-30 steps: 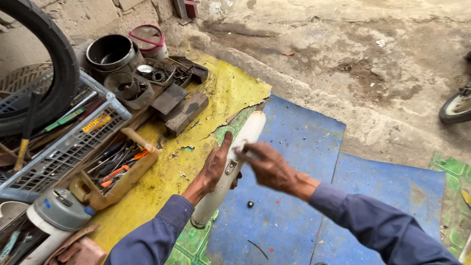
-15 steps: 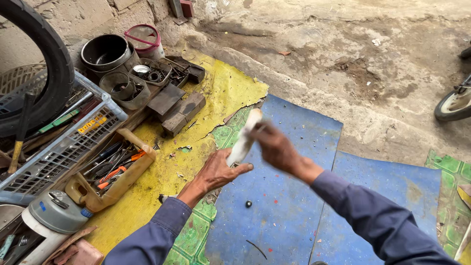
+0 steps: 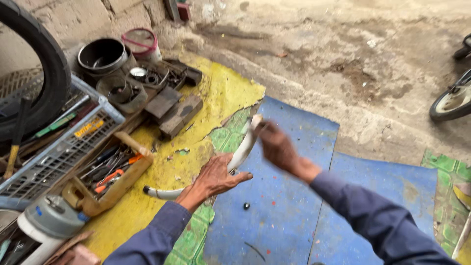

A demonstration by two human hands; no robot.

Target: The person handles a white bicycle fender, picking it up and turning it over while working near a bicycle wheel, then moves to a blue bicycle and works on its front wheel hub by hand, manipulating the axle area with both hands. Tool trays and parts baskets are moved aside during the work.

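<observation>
A long white curved plastic part (image 3: pixel 241 149) is held over a blue mat (image 3: pixel 274 225). My left hand (image 3: pixel 216 176) grips its middle, with the part running between thumb and fingers. Blurred with motion, my right hand (image 3: pixel 277 147) holds the part's upper end. The lower tip of the part (image 3: pixel 159 193) hangs over the yellow sheet (image 3: pixel 221 93). Both arms wear dark blue sleeves. A small black bolt (image 3: pixel 246 206) lies on the blue mat just below my left hand.
On the left are a black tyre (image 3: pixel 46 73), a grey plastic crate (image 3: pixel 59 157) of tools, a wooden tool tray (image 3: pixel 115 179), black pots (image 3: pixel 103 56), wooden blocks (image 3: pixel 179 115) and a white canister (image 3: pixel 46 225). A small wheel (image 3: pixel 454 103) stands at the right on bare concrete.
The white part was first under both hands, then lifted by my right hand alone. Now my left hand is back on its middle and the part has swung so its lower end points left.
</observation>
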